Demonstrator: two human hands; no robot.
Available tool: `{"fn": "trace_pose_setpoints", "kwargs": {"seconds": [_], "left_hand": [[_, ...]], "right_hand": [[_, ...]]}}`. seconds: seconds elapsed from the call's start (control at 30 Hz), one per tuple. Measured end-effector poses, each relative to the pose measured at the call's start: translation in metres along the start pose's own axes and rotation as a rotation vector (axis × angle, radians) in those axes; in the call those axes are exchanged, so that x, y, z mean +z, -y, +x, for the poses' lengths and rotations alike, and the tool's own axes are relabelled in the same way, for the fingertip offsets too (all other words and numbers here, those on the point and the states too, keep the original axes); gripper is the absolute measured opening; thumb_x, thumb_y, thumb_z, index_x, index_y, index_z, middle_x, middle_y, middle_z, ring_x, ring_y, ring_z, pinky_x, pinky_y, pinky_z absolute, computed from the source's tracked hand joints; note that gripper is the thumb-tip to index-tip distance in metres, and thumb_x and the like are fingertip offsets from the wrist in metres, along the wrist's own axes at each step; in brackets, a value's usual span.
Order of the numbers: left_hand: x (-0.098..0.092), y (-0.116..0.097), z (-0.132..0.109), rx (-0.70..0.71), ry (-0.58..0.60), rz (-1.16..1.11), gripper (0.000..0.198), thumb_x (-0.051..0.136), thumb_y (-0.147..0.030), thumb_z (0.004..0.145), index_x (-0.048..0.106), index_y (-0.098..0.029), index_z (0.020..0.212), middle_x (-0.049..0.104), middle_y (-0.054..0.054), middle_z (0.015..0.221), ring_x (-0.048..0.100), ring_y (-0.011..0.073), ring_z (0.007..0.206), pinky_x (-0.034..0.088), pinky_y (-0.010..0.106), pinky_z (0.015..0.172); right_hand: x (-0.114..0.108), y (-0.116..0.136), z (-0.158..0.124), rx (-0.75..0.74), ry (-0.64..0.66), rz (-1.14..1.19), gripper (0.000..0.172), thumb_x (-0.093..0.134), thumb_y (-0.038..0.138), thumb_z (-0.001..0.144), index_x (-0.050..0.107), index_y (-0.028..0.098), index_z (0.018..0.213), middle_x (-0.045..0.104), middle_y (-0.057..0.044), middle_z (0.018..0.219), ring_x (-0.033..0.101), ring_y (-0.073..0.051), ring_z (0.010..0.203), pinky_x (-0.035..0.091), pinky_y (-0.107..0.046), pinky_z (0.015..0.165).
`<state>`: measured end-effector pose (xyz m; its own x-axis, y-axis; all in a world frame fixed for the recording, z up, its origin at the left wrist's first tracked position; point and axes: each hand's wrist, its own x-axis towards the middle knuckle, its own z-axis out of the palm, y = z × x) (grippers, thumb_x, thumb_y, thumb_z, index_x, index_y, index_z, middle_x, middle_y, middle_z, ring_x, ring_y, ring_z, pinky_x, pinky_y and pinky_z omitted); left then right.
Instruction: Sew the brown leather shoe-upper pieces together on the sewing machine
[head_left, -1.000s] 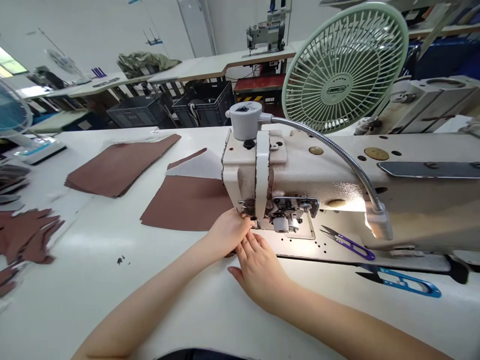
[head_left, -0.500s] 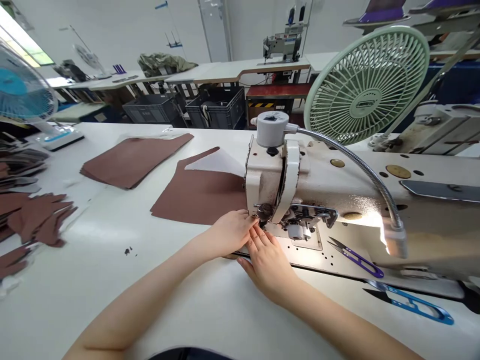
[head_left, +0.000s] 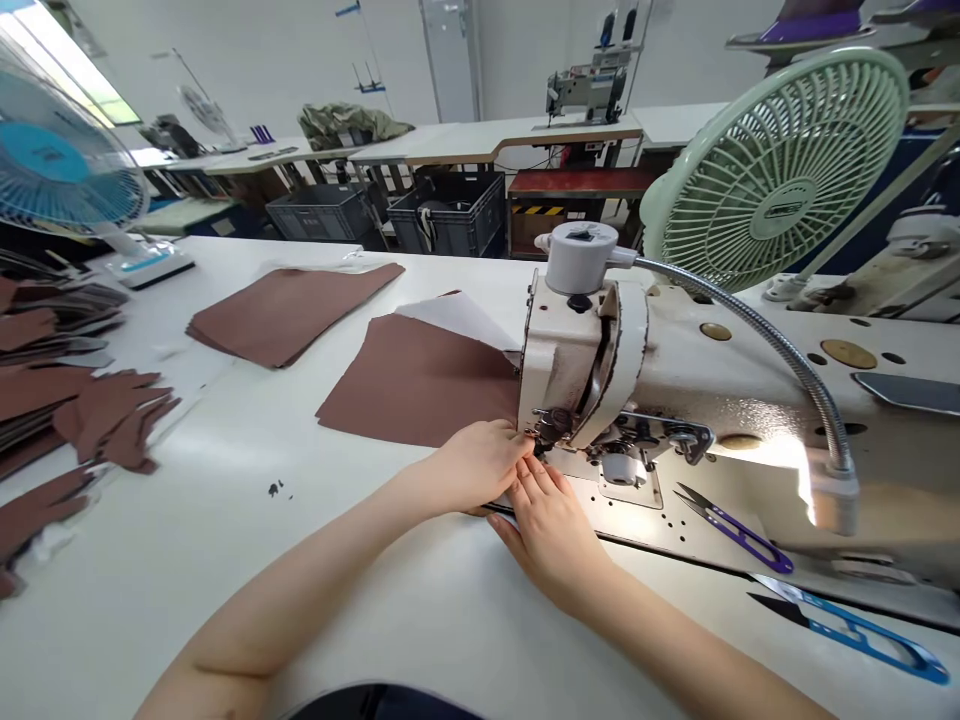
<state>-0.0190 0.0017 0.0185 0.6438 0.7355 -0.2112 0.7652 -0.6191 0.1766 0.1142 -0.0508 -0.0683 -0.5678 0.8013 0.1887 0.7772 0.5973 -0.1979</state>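
A sewing machine (head_left: 555, 350) stands right of centre, its lamp lit over the bed. At its needle area my left hand (head_left: 484, 465) has its fingers curled and pressed together over the near edge of a brown piece of material (head_left: 427, 385), whose pale underside shows at a folded-over far corner. My right hand (head_left: 551, 525) lies beside it, fingers stretched flat with the tips touching the left fingers at the presser foot. The spot under the fingertips is hidden. Purple thread snips (head_left: 739, 530) rest on the machine bed; blue thread snips (head_left: 855, 630) lie nearer me.
A stack of brown pieces (head_left: 292, 315) lies at the back left, with smaller brown cut pieces (head_left: 112, 415) piled at the far left. Dark scraps (head_left: 279, 489) sit on the white table (head_left: 225, 560). A green fan (head_left: 780, 170) stands behind the machine, a blue fan (head_left: 60, 160) at the left.
The camera view has shifted, so everything sits slightly further right. Less brown shows behind the pale folded corner of the piece. Both hands keep their place by the needle.
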Motion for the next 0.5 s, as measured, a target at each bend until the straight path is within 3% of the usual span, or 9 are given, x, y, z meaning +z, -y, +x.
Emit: {"fn": "trace_pose_setpoints", "kwargs": {"seconds": [0.2,0.3,0.4,0.5], "left_hand": [[0.002,0.004,-0.002,0.052,-0.035,-0.070,0.017,0.044,-0.006,0.083,0.056,-0.016,0.087,0.064,0.004,0.094,0.058,0.0174,0.089,0.044,0.026,0.073],[0.003,0.016,-0.007,0.077,-0.036,-0.052,0.032,0.042,-0.002,0.079,0.056,-0.020,0.100,0.064,0.002,0.105,0.056,0.0174,0.101,0.043,0.028,0.080],[0.005,0.046,-0.023,-0.097,-0.072,0.062,0.055,0.043,-0.001,0.072,0.048,-0.025,0.122,0.054,0.004,0.129,0.047,0.0245,0.119,0.042,0.038,0.089],[0.010,0.077,-0.056,-0.387,-0.136,0.178,0.062,0.046,-0.005,0.070,0.042,-0.019,0.131,0.041,0.011,0.142,0.038,0.0315,0.129,0.040,0.045,0.095]], "right_hand": [[0.001,0.000,-0.002,-0.025,-0.012,0.006,0.056,0.035,0.042,0.095,0.045,0.003,0.134,0.045,-0.018,0.139,0.037,-0.031,0.131,0.035,-0.045,0.102],[0.001,0.000,-0.001,-0.017,0.004,-0.012,0.057,0.035,0.041,0.095,0.039,0.004,0.138,0.040,-0.018,0.142,0.034,-0.031,0.133,0.035,-0.045,0.101],[0.003,0.000,-0.001,-0.021,-0.021,-0.054,0.059,0.038,0.039,0.094,0.034,0.003,0.140,0.030,-0.020,0.146,0.029,-0.033,0.135,0.038,-0.048,0.098],[0.007,-0.001,-0.003,-0.039,-0.094,-0.082,0.058,0.037,0.037,0.094,0.033,0.003,0.140,0.030,-0.020,0.147,0.031,-0.033,0.134,0.039,-0.046,0.096]]}}
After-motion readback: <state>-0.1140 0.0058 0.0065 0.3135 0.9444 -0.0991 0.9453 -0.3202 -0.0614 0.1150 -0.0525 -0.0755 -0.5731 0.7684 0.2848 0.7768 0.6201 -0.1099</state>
